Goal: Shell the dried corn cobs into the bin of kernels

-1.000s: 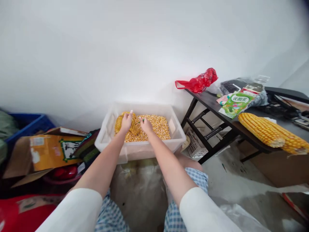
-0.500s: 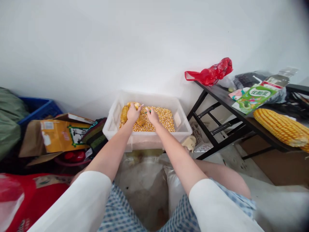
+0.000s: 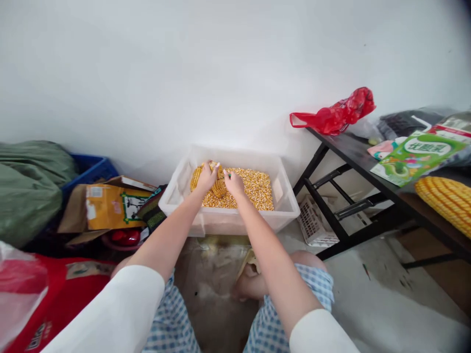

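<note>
My left hand (image 3: 207,178) is closed on a corn cob (image 3: 220,188) above a translucent white plastic bin (image 3: 235,221). More yellow cobs (image 3: 196,177) lie just left of that hand, inside the bin. My right hand (image 3: 234,184) is closed, close to the held cob on its right side. It grips a thin tool with a green part (image 3: 229,175); most of the tool is hidden by the fingers, and its exact kind is not clear. Loose corn kernels (image 3: 255,189) cover the bin's bottom, mostly on the right.
On the right stands a black table (image 3: 346,147) bearing a red plastic bag (image 3: 336,113), a green drink carton (image 3: 415,152) and a large corn cob (image 3: 445,201). A white basket (image 3: 314,223) sits beneath it. An open yellow carton (image 3: 106,206) and a blue crate (image 3: 91,169) are at left.
The view has shifted left, so the table sits farther right. My right leg has drawn inward, and a foot now shows below the bin. Both hands stay together at the cob.
</note>
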Motion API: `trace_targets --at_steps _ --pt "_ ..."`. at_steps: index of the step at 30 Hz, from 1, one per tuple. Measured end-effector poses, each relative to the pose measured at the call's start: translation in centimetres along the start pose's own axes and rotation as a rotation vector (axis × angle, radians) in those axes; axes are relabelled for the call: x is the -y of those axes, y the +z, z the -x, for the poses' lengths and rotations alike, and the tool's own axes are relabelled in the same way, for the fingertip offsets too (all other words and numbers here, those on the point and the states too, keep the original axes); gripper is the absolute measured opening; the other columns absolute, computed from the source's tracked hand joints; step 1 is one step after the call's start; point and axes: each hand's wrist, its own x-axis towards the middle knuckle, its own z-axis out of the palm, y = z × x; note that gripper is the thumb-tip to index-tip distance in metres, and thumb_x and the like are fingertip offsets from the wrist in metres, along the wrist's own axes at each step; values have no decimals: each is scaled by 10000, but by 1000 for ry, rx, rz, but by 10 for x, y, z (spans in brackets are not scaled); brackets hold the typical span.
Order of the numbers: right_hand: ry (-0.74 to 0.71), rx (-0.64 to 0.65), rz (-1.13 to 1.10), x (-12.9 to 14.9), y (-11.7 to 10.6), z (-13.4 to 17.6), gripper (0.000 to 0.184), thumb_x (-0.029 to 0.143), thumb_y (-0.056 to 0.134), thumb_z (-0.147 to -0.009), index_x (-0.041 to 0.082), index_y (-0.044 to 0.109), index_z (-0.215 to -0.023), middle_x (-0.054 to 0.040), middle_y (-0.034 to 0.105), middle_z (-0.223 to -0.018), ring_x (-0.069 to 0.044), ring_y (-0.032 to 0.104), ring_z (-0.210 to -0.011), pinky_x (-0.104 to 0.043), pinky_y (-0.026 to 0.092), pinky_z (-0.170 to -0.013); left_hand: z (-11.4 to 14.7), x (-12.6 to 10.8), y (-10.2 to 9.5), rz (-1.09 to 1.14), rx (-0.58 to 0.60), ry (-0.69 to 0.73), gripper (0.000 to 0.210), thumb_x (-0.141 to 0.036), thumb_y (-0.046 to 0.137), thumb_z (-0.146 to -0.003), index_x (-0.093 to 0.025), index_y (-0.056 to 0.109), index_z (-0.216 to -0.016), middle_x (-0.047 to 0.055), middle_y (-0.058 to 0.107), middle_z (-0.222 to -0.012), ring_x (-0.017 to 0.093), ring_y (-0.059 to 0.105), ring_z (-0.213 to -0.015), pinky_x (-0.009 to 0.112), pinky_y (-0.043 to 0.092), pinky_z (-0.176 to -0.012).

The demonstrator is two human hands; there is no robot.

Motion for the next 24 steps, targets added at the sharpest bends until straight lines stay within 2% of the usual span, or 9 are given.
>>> trace_targets --at_steps 6,12,18,24 --pt "55 -52 -17 4 -6 1 508 482 178 -898 164 573 -886 -118 638 -836 -208 583 -759 -285 390 -664 0 2 -6 -11 74 -78 609 -544 409 -784 -200 332 -1280 89 593 -1026 225 566 -937 337 401 -838" --pt "35 49 -53 2 -7 3 497 518 228 -879 175 587 -843 -108 636 -818 -202 579 -742 -276 394 -644 -2 6 -5 16 46 -110 576 -545 396 -783 -230 363 -1264 58 613 -1000 190 579 -895 306 417 -804" --pt "34 147 -148 -2 -5 1 504 525 240 -875 178 595 -792 -83 635 -777 -176 576 -711 -247 387 -627 0 -2 -6 17 0 -180 606 -522 438 -779 -187 335 -1273 99 587 -1095 203 564 -976 304 402 -834" --pt "-31 93 -109 -2 -3 0 524 533 239 -872 175 603 -758 -75 628 -728 -159 560 -682 -230 369 -619 1 -7 -9 46 -18 -269 500 -542 464 -768 -158 460 -1089 117 622 -1013 223 576 -944 301 417 -788"
